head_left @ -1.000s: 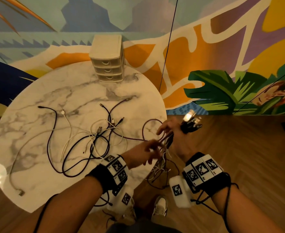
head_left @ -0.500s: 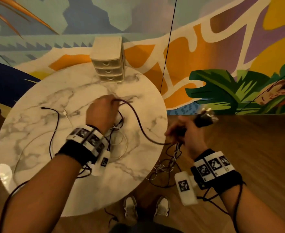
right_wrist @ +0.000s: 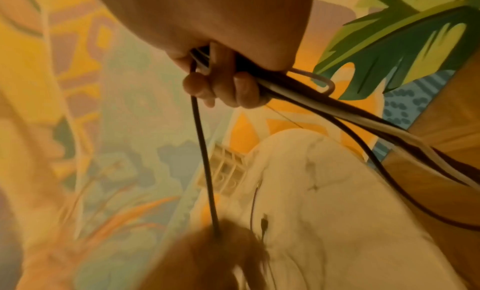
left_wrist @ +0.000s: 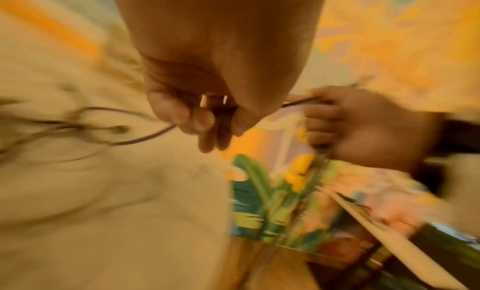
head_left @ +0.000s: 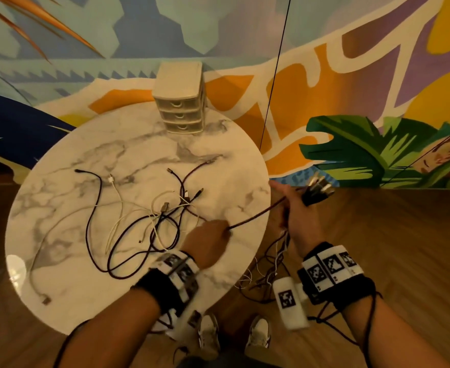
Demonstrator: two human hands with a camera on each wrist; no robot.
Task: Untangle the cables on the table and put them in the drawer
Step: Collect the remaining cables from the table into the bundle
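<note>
A tangle of dark and white cables (head_left: 149, 221) lies on the round marble table (head_left: 67, 205). My left hand (head_left: 209, 239) is over the table's right part and grips a dark maroon cable (head_left: 255, 215), stretched taut to my right hand (head_left: 297, 208). That hand, off the table's right edge, grips a bundle of cables whose plugs (head_left: 318, 188) stick up past the knuckles; their loops (head_left: 270, 269) hang toward the floor. In the left wrist view my left hand's fingers (left_wrist: 192, 119) curl round the dark cable. In the right wrist view my right hand's fingers (right_wrist: 223, 88) clasp several cables (right_wrist: 337, 113).
A small beige three-drawer unit (head_left: 181, 102) stands at the table's far edge, all drawers closed. A painted mural wall rises behind. Wooden floor (head_left: 391, 248) lies to the right, and my shoes (head_left: 207, 333) show below the table edge.
My left hand came back from the table's middle toward the near right edge, pulling the dark cable taut. My right hand stayed beside the table with its bundle.
</note>
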